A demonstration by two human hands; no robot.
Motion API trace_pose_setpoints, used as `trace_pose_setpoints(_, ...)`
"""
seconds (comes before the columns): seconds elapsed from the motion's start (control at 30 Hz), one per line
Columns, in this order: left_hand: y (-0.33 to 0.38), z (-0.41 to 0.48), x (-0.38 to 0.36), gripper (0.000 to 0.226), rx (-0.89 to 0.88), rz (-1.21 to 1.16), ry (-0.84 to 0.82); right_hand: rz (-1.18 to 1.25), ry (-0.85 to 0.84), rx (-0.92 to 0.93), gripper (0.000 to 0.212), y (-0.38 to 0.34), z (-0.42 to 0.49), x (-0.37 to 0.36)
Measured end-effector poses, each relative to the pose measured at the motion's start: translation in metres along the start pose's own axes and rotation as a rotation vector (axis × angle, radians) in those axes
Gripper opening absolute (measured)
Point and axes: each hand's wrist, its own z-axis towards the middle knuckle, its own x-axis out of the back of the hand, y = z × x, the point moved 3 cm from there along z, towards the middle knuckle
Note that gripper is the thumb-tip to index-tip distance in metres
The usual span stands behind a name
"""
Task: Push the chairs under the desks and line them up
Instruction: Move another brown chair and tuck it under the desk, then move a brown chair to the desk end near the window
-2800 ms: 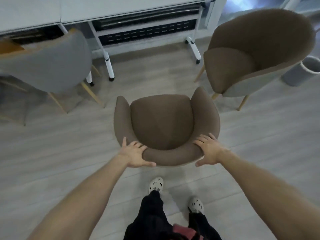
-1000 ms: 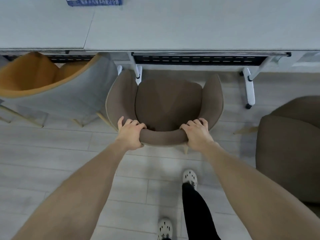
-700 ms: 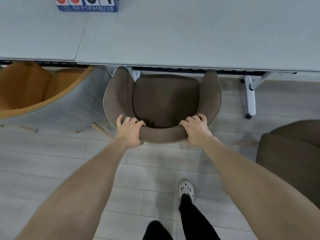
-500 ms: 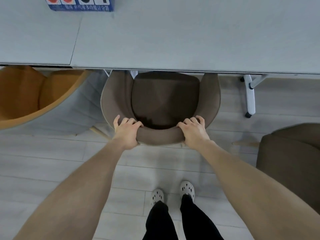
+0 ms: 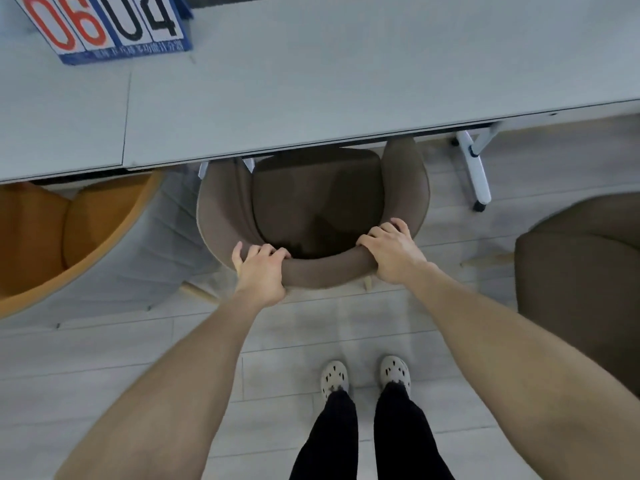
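A brown tub chair (image 5: 313, 206) stands right in front of me, its front part hidden under the edge of the pale grey desk (image 5: 346, 81). My left hand (image 5: 259, 271) grips the left end of its curved backrest, fingers curled over the top. My right hand (image 5: 391, 251) grips the right end the same way. An orange-and-grey chair (image 5: 79, 244) sits to the left, partly under the neighbouring desk top. Another brown chair (image 5: 581, 265) stands at the right edge, away from the desk.
A blue score flip board (image 5: 104, 26) showing 06 04 stands on the desk at top left. A white desk leg on a castor (image 5: 478, 174) stands right of the chair. Pale wood floor (image 5: 138, 358) lies around my feet (image 5: 363, 375).
The brown chair has slid forward from open floor until its seat front went under the desk. I stepped after it, my feet now side by side. Both hands kept their grip on the backrest.
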Motion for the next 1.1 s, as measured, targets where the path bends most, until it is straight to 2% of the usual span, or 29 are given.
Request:
trace_pose_setpoints(0.1, -0.004, -0.001, 0.004, 0.075, -0.011, -0.007, -0.006, 0.039, 0.081, -0.039, 0.08, -0.01, -0.025, 0.006)
trace_pose_setpoints(0.2, 0.006, -0.005, 0.014, 0.082, -0.02, 0.016, -0.11, 0.187, 0.12, -0.072, 0.087, -0.013, -0.073, 0.006)
trace_pose_setpoints(0.23, 0.017, -0.009, 0.02, 0.084, -0.024, 0.024, -0.137, 0.244, 0.103, -0.098, 0.084, -0.01, -0.091, 0.003)
trace_pose_setpoints(0.33, 0.067, -0.032, 0.039, 0.09, -0.063, 0.013, -0.122, 0.356, -0.052, -0.225, 0.051, 0.01, -0.155, -0.011)
trace_pose_setpoints(0.4, 0.112, -0.052, 0.052, 0.082, -0.143, -0.029, -0.032, 0.395, -0.18, -0.288, 0.05, 0.036, -0.205, -0.037)
trace_pose_setpoints(0.47, 0.161, -0.075, 0.066, 0.064, -0.279, -0.072, 0.027, 0.422, -0.216, -0.344, 0.053, 0.067, -0.256, -0.067)
trace_pose_setpoints(0.53, 0.21, -0.094, 0.074, 0.053, -0.396, -0.064, -0.027, 0.446, -0.191, -0.399, 0.053, 0.093, -0.309, -0.079)
trace_pose_setpoints(0.67, 0.301, -0.132, 0.073, 0.051, -0.497, 0.083, -0.183, 0.462, -0.051, -0.483, 0.046, 0.139, -0.418, -0.082)
trace_pose_setpoints(0.93, 0.484, -0.21, 0.054, 0.052, -0.584, 0.171, -0.159, 0.509, 0.12, -0.617, 0.043, 0.247, -0.615, -0.112)
trace_pose_setpoints(1.1, 0.583, -0.239, 0.061, 0.051, -0.635, 0.187, -0.126, 0.543, 0.161, -0.666, 0.045, 0.311, -0.681, -0.117)
